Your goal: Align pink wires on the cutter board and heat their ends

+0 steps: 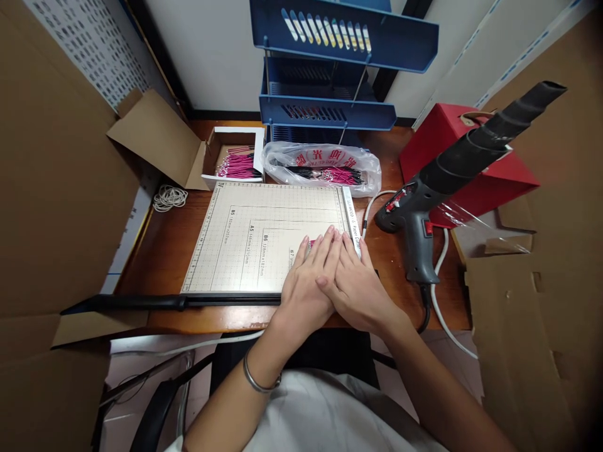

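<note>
My left hand (308,282) lies flat with fingers stretched out over the lower right corner of a paper cutter (226,251). Beside it, my right hand (362,285) is flat too, its fingers angled up and left against the left hand, with the thumb across it. A little pink shows between the fingers near the cutter's surface; what lies beneath is mostly hidden. The cutter's black handle (141,302) is down along the front edge and points left.
Pink-and-black wire pieces fill a white box (260,141) and a clear plastic bag (372,166) behind the cutter. A heat gun (417,213) stands at right before a red box (438,132). Blue trays (330,113) rise behind; cardboard (527,326) flanks the table. Rubber bands (169,198) lie left.
</note>
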A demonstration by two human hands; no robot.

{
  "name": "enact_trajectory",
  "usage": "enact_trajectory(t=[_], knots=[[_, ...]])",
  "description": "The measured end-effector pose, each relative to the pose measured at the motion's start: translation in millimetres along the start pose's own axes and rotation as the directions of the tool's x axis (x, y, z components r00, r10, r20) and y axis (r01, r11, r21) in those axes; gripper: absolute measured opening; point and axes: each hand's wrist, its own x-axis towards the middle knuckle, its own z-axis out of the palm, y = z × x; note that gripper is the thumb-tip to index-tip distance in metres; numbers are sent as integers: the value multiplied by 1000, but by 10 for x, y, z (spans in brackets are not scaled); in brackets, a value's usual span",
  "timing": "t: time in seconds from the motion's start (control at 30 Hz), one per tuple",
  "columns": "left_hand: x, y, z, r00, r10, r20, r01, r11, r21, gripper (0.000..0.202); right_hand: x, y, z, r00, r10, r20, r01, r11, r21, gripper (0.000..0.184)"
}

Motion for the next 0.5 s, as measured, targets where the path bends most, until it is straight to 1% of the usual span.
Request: enact_trajectory(t=[0.13,0.3,0.4,0.5], knots=[[20,7,-18,1000,-12,12,12,1000,-1,70,14,-11,-37,999,18,33,-20,999,47,98],[55,45,-39,999,-30,42,30,1000,-4,70,12,-3,-53,998,27,48,-31,996,88,100],[70,73,-40,998,-37,46,37,999,-8,67,13,1,-36,999,39,-5,-38,991,125,98],[71,89,-24,999,-38,5,38,999,4,65,14,-10,-3,994,71,-80,-56,982,180,96]])
